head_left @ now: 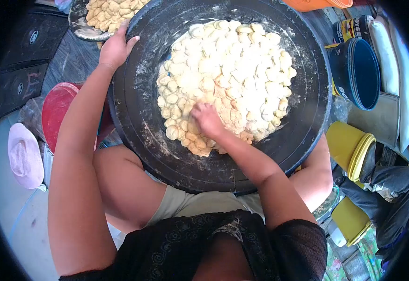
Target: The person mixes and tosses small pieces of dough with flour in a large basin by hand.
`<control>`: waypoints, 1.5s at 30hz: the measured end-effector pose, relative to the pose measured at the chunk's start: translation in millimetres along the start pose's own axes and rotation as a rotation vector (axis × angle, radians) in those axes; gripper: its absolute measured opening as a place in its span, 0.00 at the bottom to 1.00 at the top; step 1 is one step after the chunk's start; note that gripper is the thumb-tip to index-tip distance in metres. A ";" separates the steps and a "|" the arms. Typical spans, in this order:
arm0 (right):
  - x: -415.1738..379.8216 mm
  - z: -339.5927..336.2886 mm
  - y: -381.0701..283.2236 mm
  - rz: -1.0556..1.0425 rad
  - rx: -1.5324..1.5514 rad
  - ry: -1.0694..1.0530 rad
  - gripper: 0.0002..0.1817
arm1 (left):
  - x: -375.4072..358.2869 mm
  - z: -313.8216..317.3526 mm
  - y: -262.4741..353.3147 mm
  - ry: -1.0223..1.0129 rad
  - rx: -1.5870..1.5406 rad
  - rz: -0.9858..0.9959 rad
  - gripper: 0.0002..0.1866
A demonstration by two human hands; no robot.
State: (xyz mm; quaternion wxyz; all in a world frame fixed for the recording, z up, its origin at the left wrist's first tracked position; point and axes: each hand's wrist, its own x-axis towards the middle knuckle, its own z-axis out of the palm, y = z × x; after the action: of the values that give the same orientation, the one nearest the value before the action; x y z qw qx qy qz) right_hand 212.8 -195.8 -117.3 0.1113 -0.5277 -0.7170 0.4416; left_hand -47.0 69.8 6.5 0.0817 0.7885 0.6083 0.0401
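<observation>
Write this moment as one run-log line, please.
left hand: on basin rim | right hand: on lumps | lumps: inside basin

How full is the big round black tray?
Partly full: pale lumps cover the middle of the black tray, leaving a dark border around.

The basin (136,93) is black, the dough pieces (232,70) cream to tan.

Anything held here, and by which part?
Left hand: large round black basin, by its rim. Right hand: on pale rounded dough-like pieces; any hold is hidden.
</observation>
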 end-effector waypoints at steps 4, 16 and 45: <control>-13.1 -54.8 -29.2 0.062 0.481 -0.279 0.20 | -2.0 -6.0 5.4 -0.042 -0.020 -0.024 0.35; -43.9 53.6 -76.7 -0.102 -0.231 -0.062 0.25 | 0.3 4.2 -3.9 0.038 -0.072 0.045 0.35; -53.5 -174.4 112.9 0.613 0.224 0.367 0.25 | 1.3 -4.8 3.4 -0.069 -0.055 -0.043 0.35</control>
State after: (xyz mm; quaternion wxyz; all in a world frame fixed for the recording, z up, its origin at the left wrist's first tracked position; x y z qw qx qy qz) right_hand 418.6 -145.6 -83.6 0.1573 -0.7728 -0.4412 0.4282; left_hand -44.2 70.6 11.8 0.1251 0.7737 0.6204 0.0277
